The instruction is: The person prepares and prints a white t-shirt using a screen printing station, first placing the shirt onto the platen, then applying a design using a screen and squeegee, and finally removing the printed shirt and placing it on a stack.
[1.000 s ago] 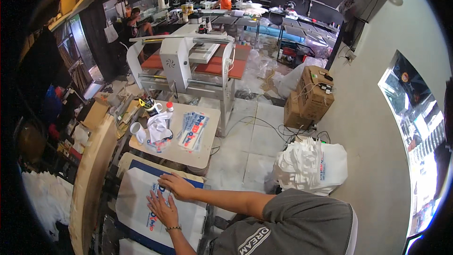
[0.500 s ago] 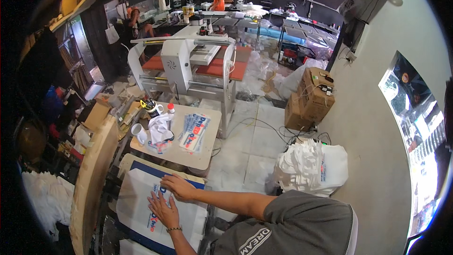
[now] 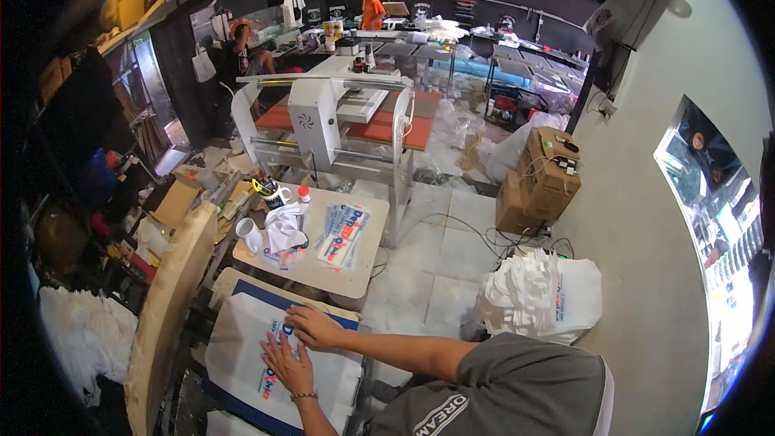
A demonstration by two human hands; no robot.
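My left hand point(image 3: 286, 362) lies with fingers spread on a white fabric piece point(image 3: 236, 343) and its blue-and-red printed design point(image 3: 270, 382). My right hand point(image 3: 313, 324) rests just above it, fingers laid over the upper part of the print. Under the white piece is a dark blue pad point(image 3: 349, 321), on a cream board point(image 3: 222, 284) at the lower centre. Beyond sits a small cream table point(image 3: 363, 258) bearing printed clear sheets point(image 3: 343, 236), a white cloth point(image 3: 285, 230), a white mug point(image 3: 249, 234), a pen cup point(image 3: 271, 192) and a red-capped container point(image 3: 303, 194).
A white press machine point(image 3: 315, 129) stands beyond the table. Stacked boxes point(image 3: 545, 173), white bags point(image 3: 533, 295) and cables line the right wall. A wooden plank point(image 3: 169, 315) and clutter are at left. Two people point(image 3: 371, 12), point(image 3: 242, 48) are at the back benches.
The whole view has shifted slightly, scene moving down and right. My hands stay on the white piece in nearly the same position. The co-worker in orange has changed posture at the back.
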